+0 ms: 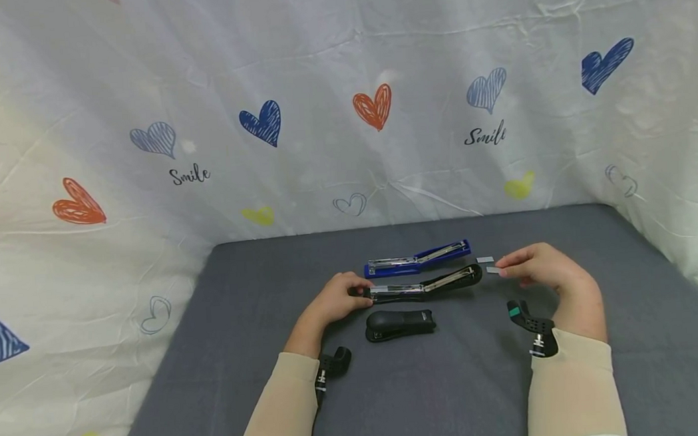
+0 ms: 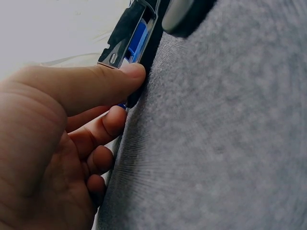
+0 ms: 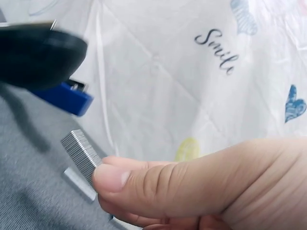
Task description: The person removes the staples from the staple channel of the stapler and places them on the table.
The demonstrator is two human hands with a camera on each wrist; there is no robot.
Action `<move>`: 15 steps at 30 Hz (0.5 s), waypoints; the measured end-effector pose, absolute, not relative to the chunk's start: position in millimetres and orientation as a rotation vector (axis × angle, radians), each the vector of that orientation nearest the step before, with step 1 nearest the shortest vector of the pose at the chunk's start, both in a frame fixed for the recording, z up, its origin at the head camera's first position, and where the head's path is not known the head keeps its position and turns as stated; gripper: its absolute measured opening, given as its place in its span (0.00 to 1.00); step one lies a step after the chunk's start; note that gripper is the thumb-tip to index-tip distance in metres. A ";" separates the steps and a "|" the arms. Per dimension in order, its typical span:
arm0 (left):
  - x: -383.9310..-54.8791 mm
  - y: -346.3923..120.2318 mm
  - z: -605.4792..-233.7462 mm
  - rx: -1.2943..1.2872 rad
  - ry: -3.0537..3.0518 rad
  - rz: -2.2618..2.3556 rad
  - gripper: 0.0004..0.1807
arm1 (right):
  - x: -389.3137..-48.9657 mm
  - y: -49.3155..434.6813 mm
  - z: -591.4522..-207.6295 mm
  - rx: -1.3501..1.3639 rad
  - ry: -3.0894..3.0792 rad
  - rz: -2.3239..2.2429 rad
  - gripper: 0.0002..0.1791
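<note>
A black stapler (image 1: 428, 287) lies opened out flat, its metal staple channel showing. My left hand (image 1: 336, 297) pinches its left end between thumb and fingers; the left wrist view shows the thumb (image 2: 130, 73) pressed on that end. To the right of the stapler, my right hand (image 1: 547, 269) pinches a short silver strip of staples (image 3: 79, 151) between thumb and fingers, its free end pointing toward the staplers. Just behind, a second staple strip (image 1: 485, 260) rests on the table. An opened blue stapler (image 1: 418, 262) lies right behind the black one.
Nearer to me, a closed black stapler (image 1: 400, 324) lies on the grey cloth-covered table (image 1: 456, 398). At the back hangs a white curtain (image 1: 315, 60) printed with hearts. Black camera mounts (image 1: 532, 323) stick out from both wrists.
</note>
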State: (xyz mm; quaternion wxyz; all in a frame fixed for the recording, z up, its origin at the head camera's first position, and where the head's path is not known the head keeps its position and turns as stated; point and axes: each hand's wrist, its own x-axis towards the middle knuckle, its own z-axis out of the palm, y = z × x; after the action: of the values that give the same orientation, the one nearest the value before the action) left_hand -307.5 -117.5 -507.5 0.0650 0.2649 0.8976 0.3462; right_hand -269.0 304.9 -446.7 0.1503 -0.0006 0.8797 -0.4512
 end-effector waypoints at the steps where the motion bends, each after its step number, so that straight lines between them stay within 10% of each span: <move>1: -307.6 -117.6 -507.7 0.797 2.707 1.049 0.15 | -269.6 305.4 -449.1 -0.003 2.519 -1.294 0.21; 15: -307.9 -117.9 -507.6 0.814 2.701 1.070 0.14 | -277.4 303.3 -465.3 -0.003 2.517 -1.104 0.11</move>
State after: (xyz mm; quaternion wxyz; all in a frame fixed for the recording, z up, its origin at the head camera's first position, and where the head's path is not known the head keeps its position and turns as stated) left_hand -307.9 -117.9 -507.6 0.0624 0.2693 0.8935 0.3539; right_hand -277.4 303.3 -465.3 0.1954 -0.0012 0.8981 -0.3940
